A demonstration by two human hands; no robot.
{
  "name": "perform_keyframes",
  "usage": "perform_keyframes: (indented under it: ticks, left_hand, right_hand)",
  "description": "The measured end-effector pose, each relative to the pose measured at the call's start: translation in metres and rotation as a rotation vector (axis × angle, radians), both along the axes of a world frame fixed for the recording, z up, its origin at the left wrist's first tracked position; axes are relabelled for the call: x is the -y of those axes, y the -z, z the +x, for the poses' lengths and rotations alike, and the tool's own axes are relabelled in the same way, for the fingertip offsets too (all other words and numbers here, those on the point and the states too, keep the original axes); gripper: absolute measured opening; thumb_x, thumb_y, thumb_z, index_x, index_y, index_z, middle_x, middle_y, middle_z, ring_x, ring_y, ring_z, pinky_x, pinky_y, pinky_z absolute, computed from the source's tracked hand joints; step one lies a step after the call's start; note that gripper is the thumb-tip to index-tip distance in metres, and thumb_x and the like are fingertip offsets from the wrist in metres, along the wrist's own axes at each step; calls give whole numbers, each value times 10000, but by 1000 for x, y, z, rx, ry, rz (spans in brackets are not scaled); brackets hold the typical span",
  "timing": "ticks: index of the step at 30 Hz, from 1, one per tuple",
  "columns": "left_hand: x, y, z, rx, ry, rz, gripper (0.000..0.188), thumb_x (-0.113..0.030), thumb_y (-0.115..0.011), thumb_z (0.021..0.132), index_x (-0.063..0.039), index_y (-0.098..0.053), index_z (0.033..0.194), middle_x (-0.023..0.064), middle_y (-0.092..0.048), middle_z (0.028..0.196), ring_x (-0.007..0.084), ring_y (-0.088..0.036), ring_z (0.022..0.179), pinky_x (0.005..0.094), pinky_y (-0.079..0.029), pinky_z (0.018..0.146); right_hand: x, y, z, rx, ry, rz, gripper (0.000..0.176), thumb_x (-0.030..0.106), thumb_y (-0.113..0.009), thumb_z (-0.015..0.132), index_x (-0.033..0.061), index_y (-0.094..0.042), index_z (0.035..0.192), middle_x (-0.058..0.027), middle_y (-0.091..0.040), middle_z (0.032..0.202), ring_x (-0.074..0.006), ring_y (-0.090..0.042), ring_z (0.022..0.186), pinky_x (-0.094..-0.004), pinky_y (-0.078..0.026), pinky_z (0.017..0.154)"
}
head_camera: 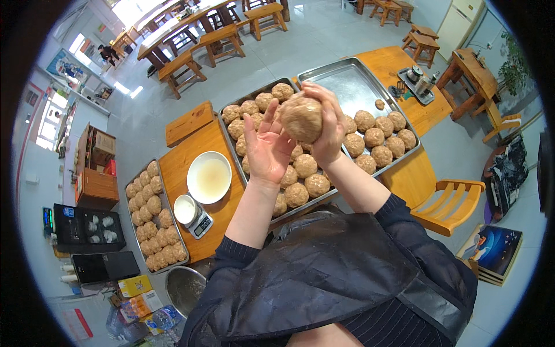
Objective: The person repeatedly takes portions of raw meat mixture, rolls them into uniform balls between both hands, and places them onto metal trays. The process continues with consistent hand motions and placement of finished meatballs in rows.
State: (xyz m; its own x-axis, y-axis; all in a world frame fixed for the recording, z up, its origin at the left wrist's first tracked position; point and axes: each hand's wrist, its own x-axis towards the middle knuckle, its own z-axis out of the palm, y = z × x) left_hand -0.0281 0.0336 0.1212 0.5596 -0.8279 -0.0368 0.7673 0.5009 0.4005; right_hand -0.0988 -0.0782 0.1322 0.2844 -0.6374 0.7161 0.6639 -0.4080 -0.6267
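Note:
A large ball of raw minced meat (302, 118) rests against the palm and fingers of my right hand (327, 126), raised above the trays. Beside it on the left is my left hand (269, 152), palm up with the fingers apart. Beneath both hands lies a metal tray (225, 130) filled with meatballs (305, 165). The metal tray at the right (342, 73) carries meatballs in its near part and one small piece of meat (380, 104) farther up. A third tray (162, 173), at the left, holds rougher meatballs.
A white bowl of cloudy liquid (209, 177) stands by a digital scale (201, 225) bearing a small white bowl (185, 209). A metal basin (184, 288) sits below the table edge. A wooden chair (446, 208) is at the right. A person (108, 54) is far off.

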Motion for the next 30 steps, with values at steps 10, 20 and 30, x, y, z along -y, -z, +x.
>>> perform_keyframes:
  ticks: [10,20,30]
  left_hand:
    - [-5,36,15,-142,22,122,609,-622,-481,993,-134,-562,1350,66,-608,1344,234,-593,1260,413,-507,1062]
    - [-19,61,51,-309,143,-16,606,-610,-468,1003,-157,-552,1397,38,-542,1467,246,-519,1357,460,-464,1107]
    - [-8,82,53,-398,262,-21,649,-624,-420,1010,-132,-519,1421,127,-562,1414,300,-564,1302,494,-466,1113]
  right_hand:
    - [-6,25,25,-193,212,-717,266,233,-643,910,70,-734,1101,-148,-685,1147,-338,-658,1055,-452,-500,965]
    - [-39,35,24,-472,235,-689,322,283,-559,1002,72,-715,1189,-149,-658,1314,-343,-585,1289,-510,-385,1116]
    - [-24,69,29,-768,144,-459,358,246,-452,1067,85,-685,1287,-154,-625,1388,-341,-576,1294,-486,-356,1143]
